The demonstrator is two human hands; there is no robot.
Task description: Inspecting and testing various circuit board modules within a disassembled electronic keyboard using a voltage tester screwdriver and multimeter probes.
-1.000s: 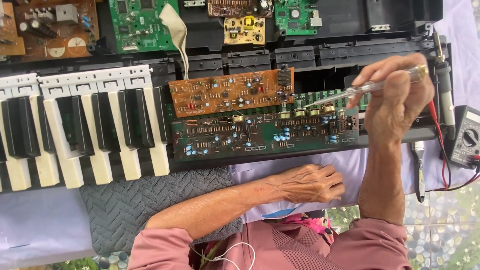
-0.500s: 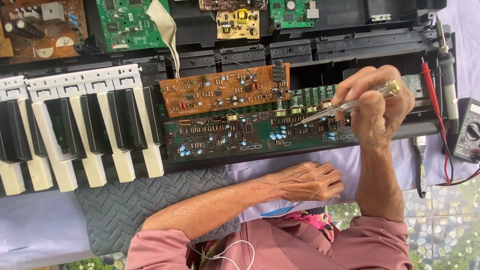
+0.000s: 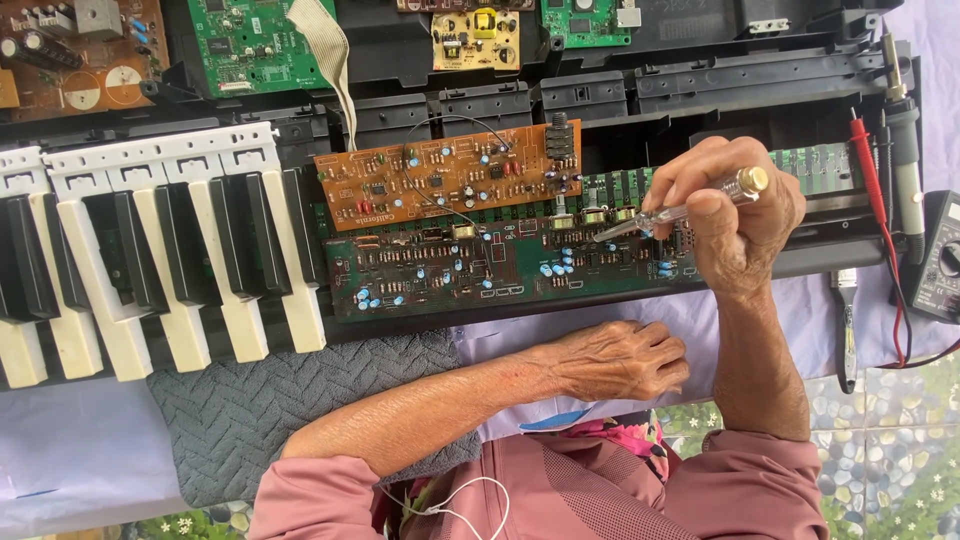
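My right hand (image 3: 735, 215) is shut on a tester screwdriver (image 3: 668, 213) with a clear handle and a brass cap. Its tip touches the right part of a long green circuit board (image 3: 450, 270) inside an opened electronic keyboard (image 3: 700, 80). A brown circuit board (image 3: 440, 175) lies tilted just above the green one, with thin wires running to it. My left hand (image 3: 620, 360) rests palm down on a pale lilac cloth (image 3: 700, 320) below the boards, fingers loosely curled, holding nothing.
White and black piano keys (image 3: 150, 270) fill the left. More circuit boards (image 3: 250, 40) lie along the top. At the right are a soldering iron (image 3: 905, 150), a red probe lead (image 3: 870, 200), a multimeter (image 3: 940, 260) and a small tool (image 3: 846, 330). A grey mat (image 3: 260, 410) lies bottom left.
My right hand has shifted left and slightly down over the green board, with the screwdriver tip staying near the same spot. My left hand has stayed put.
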